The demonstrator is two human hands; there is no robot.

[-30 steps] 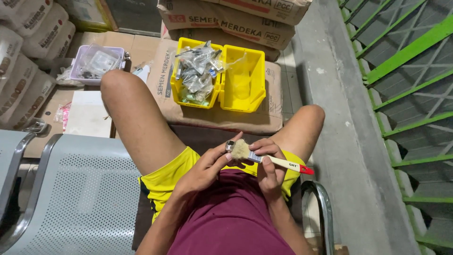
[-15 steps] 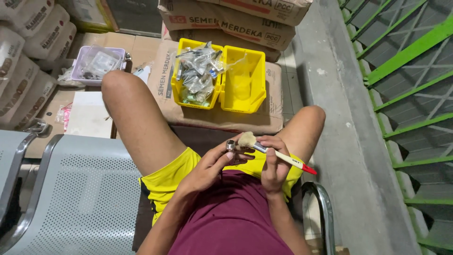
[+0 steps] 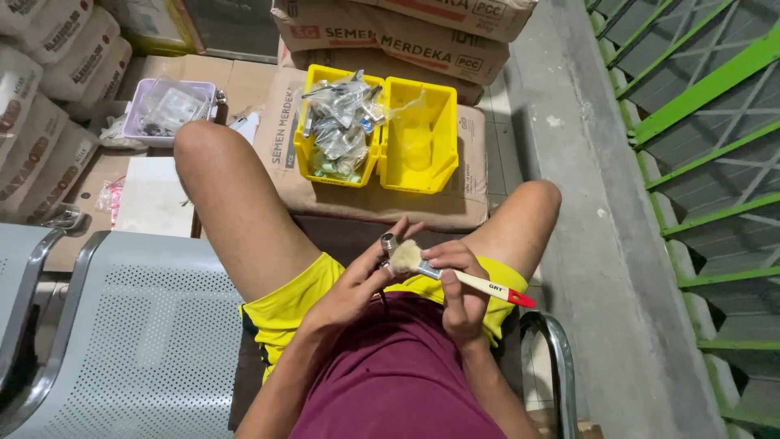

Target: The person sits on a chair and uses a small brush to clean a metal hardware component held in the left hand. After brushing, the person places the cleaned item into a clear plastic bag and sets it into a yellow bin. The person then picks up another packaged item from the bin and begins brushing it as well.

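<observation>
Cement sacks (image 3: 382, 191) on the floor carry 2 yellow bins (image 3: 418, 134). Above the lap, the left hand (image 3: 351, 286) pinches a small metal part (image 3: 389, 243); the right hand (image 3: 461, 286) grips a paintbrush (image 3: 455, 274), bristles touching it.

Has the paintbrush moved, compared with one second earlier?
Barely. The paintbrush remains in the right hand, below the yellow bins; its handle now tilts slightly steeper.

One head-worn camera looks steeply down, close over the lap, floor and yellow bins (image 3: 378, 130) beyond
</observation>
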